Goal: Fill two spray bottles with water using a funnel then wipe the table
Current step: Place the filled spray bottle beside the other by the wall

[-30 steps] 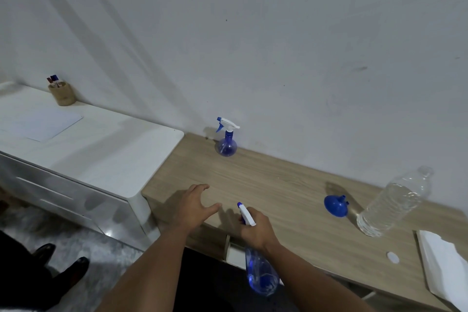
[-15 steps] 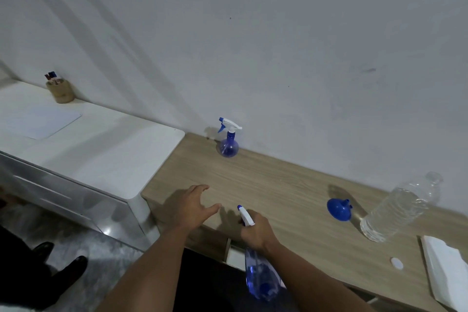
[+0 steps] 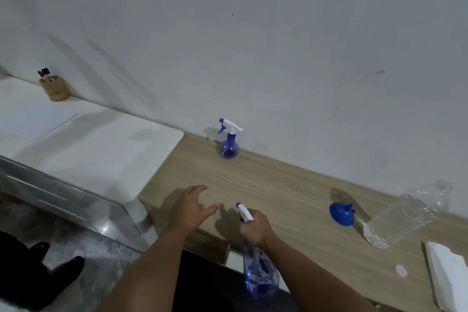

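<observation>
Little has shifted since earlier: handheld spray bottle (image 3: pixel 260 268) is gripped upright at the neck by right hand (image 3: pixel 255 229) off the counter (image 3: pixel 278 185) edge, left hand (image 3: pixel 192 208) spread wide, nearer beside it.

Pretty dim, cool indoor light with a greyish cast overall. Soft shadows fall left of the hands on the worktop (image 3: pixel 278 185), and long faint streaks cross the wall (image 3: pixel 253 45). Wide-angle lens bends the edges. The water bottle (image 3: pixel 405 213) looks smeared, and the cabinet front (image 3: pixel 76 200) catches some glare.
</observation>
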A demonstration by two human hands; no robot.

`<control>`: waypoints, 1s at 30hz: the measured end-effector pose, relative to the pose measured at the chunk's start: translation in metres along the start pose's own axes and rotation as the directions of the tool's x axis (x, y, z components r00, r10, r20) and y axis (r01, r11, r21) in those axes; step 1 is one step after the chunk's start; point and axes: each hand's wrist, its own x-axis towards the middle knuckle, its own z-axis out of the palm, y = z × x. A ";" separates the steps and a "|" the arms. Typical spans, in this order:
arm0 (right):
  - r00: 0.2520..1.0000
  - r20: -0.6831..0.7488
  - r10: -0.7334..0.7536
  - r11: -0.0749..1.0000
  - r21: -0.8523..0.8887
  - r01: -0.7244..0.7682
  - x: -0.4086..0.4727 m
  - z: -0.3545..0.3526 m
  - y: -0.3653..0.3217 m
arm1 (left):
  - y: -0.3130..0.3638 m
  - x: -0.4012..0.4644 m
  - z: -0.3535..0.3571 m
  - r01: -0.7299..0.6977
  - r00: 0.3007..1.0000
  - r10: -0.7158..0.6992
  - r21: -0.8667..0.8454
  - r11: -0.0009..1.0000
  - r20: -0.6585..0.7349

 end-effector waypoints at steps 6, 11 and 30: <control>0.993 -0.111 -0.033 0.999 0.038 0.037 0.013 -0.008 0.003 | 0.001 0.008 0.005 0.004 0.999 -0.003 -0.029 1.000 0.033; 0.987 -0.140 -0.074 0.987 0.135 0.093 0.031 -0.033 -0.020 | 0.021 0.016 0.014 -0.007 0.996 0.013 -0.071 0.997 0.092; 0.864 -0.352 -0.361 0.837 0.286 0.466 0.091 -0.160 -0.129 | 0.133 0.100 0.042 -0.054 0.914 0.198 -0.378 0.924 0.355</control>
